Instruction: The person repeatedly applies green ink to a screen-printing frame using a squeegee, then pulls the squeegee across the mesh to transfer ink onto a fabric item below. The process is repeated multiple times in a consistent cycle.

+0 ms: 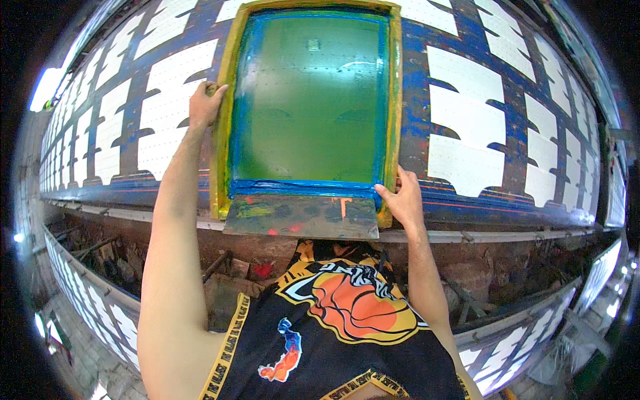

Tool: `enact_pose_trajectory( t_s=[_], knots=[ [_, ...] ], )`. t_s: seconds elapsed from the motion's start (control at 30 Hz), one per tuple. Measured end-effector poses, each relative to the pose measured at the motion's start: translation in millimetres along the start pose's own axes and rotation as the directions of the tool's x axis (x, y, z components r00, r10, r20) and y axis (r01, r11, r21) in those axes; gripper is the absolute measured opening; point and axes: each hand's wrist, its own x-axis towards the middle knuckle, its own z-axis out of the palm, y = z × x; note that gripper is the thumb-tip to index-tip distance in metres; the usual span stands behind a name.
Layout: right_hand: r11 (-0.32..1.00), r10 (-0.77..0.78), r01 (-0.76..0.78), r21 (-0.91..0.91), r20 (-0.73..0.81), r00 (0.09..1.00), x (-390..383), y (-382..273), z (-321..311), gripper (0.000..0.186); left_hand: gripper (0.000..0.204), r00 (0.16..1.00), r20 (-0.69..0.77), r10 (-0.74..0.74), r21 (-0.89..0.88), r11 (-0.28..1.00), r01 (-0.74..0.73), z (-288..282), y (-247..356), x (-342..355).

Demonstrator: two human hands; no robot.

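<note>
In the head view, the person stood at the bench with the yellow-edged frame at 12 o'clock, directly ahead, its green mesh facing up. Reading the frame's middle as a dial, the left grip was closed on its side bar at 9 o'clock, and the right grip was closed on the other bar between 4 and 5. Whether the frame lay flat or was lifted slightly could not be told. With the hands set unevenly, good handling probably called for equal support on both bars so that neither corner dipped, and thumbs off the mesh. A paint-marked board jutted out at 6 o'clock toward the person's shirt, and looked the likeliest part to catch on the clothing or the rail along the bench edge. White cut-out sheets lay at 9 o'clock and 3 o'clock, close enough that a sideways drag might have scuffed them. Faint curved shapes showed through the mesh, which clouded the view beneath.
</note>
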Motion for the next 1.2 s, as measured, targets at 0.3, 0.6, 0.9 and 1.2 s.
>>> enact_pose_trajectory(
  t_s=[0.3,0.6,0.9,1.2],
  knots=[
    [0.995,-0.098,0.092,-0.049,-0.134,0.986,3.0,-19.2,-9.7,0.065,0.057,0.999,-0.047,-0.002,-0.012,1.0,0.001,-1.3,-0.6,-4.9],
    [0.957,-0.29,0.279,-0.079,-0.272,0.918,-8.5,-34.6,-54.1,0.064,0.07,0.999,0.012,-0.045,-0.069,0.997,0.046,-10.0,9.6,7.4],
    [0.977,-0.201,0.212,0.021,-0.235,0.951,30.8,98.8,-178.9,0.052,0.054,0.996,-0.012,0.086,-0.107,0.99,-0.087,31.4,177.4,-17.1],
    [0.971,-0.087,0.132,0.198,-0.223,0.971,37.5,277.6,-293.7,0.055,0.051,0.998,-0.058,0.023,-0.161,0.986,-0.032,150.5,356.9,-103.4]
  ],
)
